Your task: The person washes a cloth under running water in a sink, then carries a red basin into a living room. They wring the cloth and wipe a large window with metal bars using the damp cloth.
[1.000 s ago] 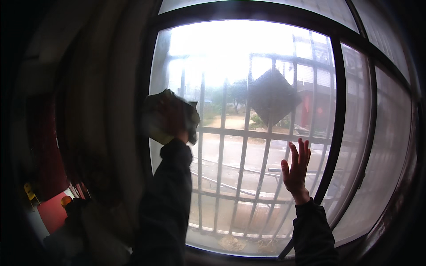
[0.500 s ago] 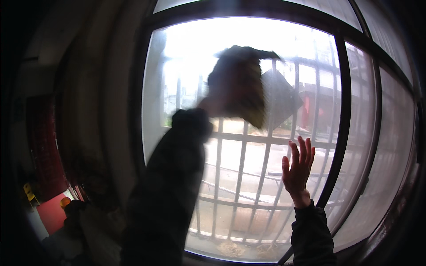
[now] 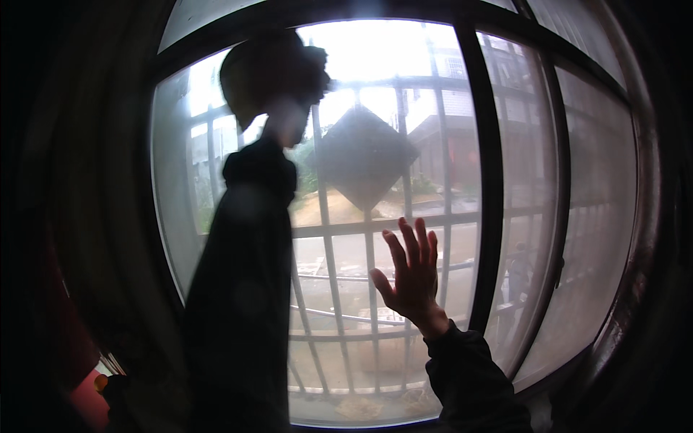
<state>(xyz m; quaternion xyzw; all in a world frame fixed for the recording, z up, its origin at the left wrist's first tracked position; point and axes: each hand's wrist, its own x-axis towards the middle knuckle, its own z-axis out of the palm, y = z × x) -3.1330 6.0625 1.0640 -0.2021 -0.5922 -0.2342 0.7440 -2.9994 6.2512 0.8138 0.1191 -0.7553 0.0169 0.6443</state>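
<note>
A dark, bunched cloth (image 3: 261,68) is pressed up at the upper left of a large window pane (image 3: 346,281). My left hand (image 3: 287,124) grips it from below, the arm stretched high and dark against the light; most of the fingers are hidden in shadow and cloth. Lower down, my right hand (image 3: 413,285) is open at the pane, fingers spread and pointing up, with nothing in it. Between the hands and higher than the right one, a dark diamond-shaped sheet (image 3: 364,159) shows at the glass.
Dark frame bars (image 3: 485,180) divide the window, with hazier panes (image 3: 603,209) on the right. Behind the glass runs a metal grille (image 3: 390,225). At the lower left, a red surface (image 3: 88,393) stands near a small orange object (image 3: 101,382).
The view has turned, so the window sits farther left. My left hand has carried the cloth up and left across the pane. My right hand stays open at about the same part of the glass.
</note>
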